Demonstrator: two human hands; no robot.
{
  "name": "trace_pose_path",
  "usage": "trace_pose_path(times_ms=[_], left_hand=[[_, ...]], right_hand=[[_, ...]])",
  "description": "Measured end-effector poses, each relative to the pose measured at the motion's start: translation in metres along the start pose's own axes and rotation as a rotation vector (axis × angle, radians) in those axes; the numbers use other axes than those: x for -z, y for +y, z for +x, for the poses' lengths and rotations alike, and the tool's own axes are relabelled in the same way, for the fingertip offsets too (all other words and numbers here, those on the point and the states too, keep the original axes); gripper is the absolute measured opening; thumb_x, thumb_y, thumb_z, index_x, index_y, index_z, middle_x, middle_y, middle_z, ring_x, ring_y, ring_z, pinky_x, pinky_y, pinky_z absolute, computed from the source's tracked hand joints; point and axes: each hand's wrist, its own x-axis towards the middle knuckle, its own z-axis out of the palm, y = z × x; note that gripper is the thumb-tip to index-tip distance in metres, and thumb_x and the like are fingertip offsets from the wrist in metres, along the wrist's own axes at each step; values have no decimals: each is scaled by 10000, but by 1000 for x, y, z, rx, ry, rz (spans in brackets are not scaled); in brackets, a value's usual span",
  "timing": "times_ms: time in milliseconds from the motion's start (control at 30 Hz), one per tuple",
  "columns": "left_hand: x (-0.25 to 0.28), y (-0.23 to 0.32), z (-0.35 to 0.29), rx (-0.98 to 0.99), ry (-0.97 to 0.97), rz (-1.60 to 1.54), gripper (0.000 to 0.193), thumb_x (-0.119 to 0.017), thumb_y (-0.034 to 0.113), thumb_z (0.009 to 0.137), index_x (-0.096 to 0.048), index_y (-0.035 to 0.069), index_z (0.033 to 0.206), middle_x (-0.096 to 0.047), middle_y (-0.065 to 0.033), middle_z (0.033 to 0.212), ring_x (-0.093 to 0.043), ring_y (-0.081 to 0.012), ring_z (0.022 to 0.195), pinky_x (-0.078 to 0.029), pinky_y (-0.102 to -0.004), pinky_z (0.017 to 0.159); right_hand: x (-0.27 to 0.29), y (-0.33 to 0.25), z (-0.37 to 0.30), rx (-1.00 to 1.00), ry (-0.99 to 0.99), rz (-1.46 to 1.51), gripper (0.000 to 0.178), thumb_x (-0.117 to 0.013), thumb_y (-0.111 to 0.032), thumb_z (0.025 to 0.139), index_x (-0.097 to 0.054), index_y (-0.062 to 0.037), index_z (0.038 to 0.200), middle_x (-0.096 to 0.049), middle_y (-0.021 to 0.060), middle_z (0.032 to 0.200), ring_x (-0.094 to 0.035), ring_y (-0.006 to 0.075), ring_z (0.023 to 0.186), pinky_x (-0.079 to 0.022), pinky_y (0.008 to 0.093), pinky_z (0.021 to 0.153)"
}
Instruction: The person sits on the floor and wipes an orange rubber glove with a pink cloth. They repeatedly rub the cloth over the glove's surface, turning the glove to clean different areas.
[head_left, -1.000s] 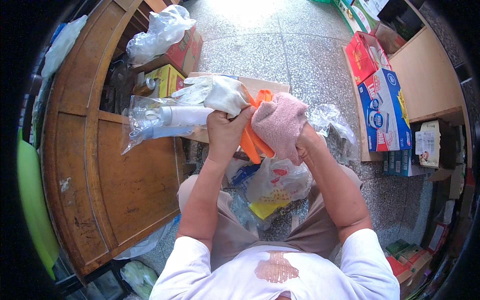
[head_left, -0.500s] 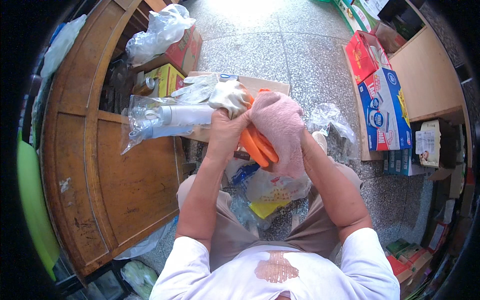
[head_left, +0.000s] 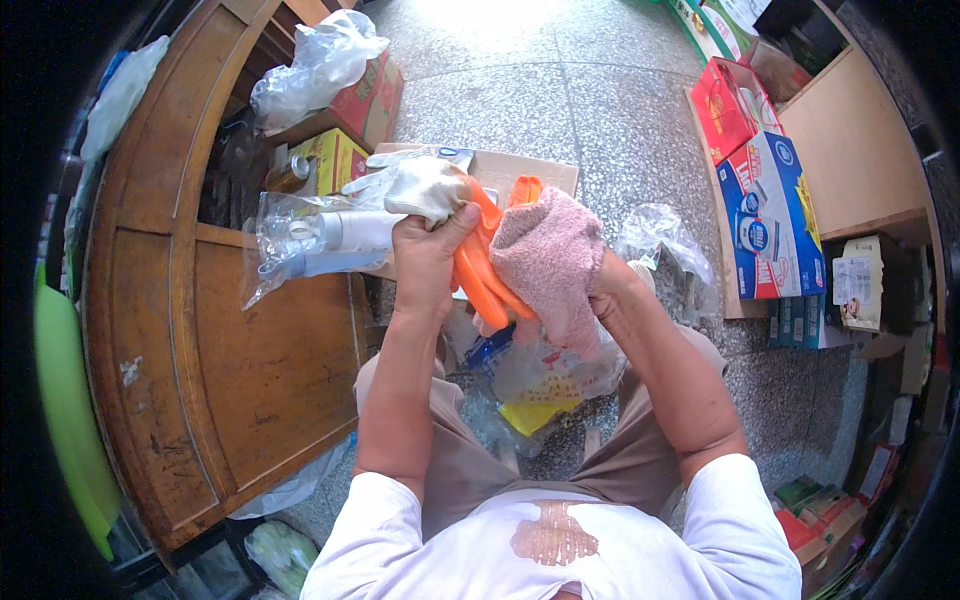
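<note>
My left hand point(head_left: 425, 252) is closed around a pair of work gloves point(head_left: 430, 190), thumb on top. White knit cloth shows on their upper side, and the rubbery orange coating point(head_left: 478, 278) hangs down in finger shapes. More orange fingertips stick up behind a fuzzy pink cloth point(head_left: 552, 252). That cloth is draped against the gloves' right side. My right hand point(head_left: 614, 284) grips it from the right, its fingers mostly hidden behind the folds.
Beyond my left hand lie bagged white bottles point(head_left: 345, 235) on a cardboard sheet point(head_left: 535, 172). A wooden cabinet point(head_left: 270, 350) stands at left, with boxes point(head_left: 345, 160) behind. Plastic bags point(head_left: 550, 375) lie between my legs. A blue carton point(head_left: 770, 220) stands at right.
My left hand has drawn the gloves a little left and down, showing more orange. The pink cloth has shifted left and hangs looser, and its folds have changed.
</note>
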Motion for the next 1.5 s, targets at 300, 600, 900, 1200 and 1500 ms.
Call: trace_pose_path(times_ms=[300, 600, 900, 1200, 1500], left_hand=[[3, 6, 1, -41, 25, 8, 274, -701, 11, 848, -628, 7, 1113, -660, -59, 1046, -638, -141, 920, -534, -282, 826], [26, 26, 11, -94, 126, -88, 296, -695, 66, 870, -591, 6, 1140, -645, -63, 1052, -638, -168, 935, -536, -323, 837], [0, 23, -1, -93, 51, -22, 311, -709, 99, 875, -583, 0, 1142, -639, -48, 1042, -639, -148, 902, -542, -282, 791], [8, 11, 0, 22, -89, 72, 408, -771, 132, 816, -584, -14, 1147, -666, -62, 969, -647, -113, 792, -545, -233, 677], [3, 18, -6, 82, -88, -14, 390, -762, 53, 781, -597, 1, 1130, -667, -73, 985, -661, -137, 830, -555, -257, 745]], right_hand=[[8, -2, -5, -92, -111, 63, 256, -655, -102, 886, -605, 19, 1106, -680, 171, 964, -697, 216, 800, -602, 307, 622], [-2, -29, -1, 338, -198, -1677, 274, -704, -81, 791, -641, -51, 1056, -675, 63, 952, -652, 166, 781, -553, 286, 702], [-23, -18, 10, 277, -154, -2125, 519, -736, -110, 797, -554, -62, 1280, -645, 44, 1158, -630, 120, 980, -514, 264, 862], [-25, -13, -2, 102, -122, -1051, 375, -653, -127, 890, -558, -71, 1249, -612, 75, 1191, -606, 147, 1043, -512, 284, 918], [11, 0, 13, 387, 11, -907, 360, -630, -160, 882, -562, -68, 1223, -613, 96, 1139, -602, 200, 1010, -478, 320, 912]])
